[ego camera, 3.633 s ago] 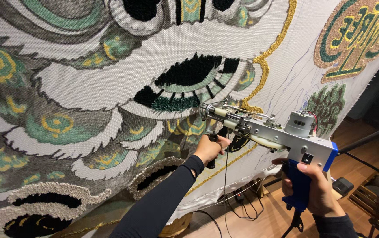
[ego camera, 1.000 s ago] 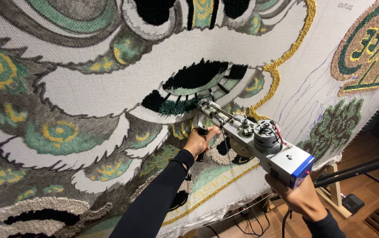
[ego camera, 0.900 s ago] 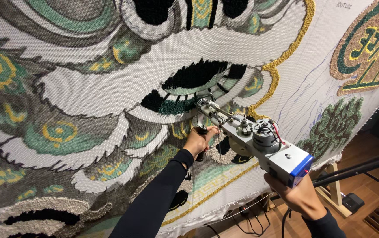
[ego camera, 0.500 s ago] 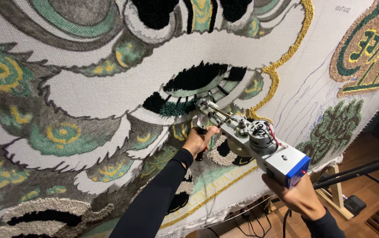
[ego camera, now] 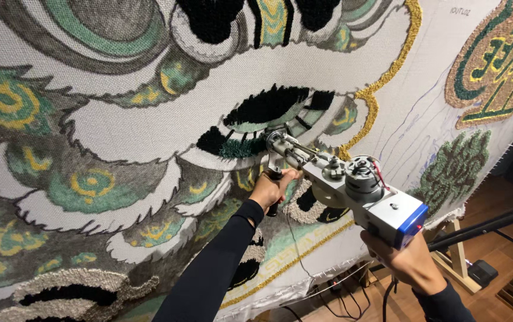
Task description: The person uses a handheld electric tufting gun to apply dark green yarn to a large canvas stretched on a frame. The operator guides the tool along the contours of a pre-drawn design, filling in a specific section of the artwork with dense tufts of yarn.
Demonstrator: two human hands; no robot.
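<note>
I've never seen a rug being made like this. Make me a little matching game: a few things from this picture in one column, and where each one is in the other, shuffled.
Things:
1. left hand
2. right hand
3. tufting gun
4. wooden frame leg

Places:
A. tip pressed against the stretched cloth by a dark tufted patch
B. on the floor, lower right
C. around the gun's front handle, near the cloth
D. around the rear grip, below the blue end

Pairs: 1-C, 2-D, 3-A, 4-B
</note>
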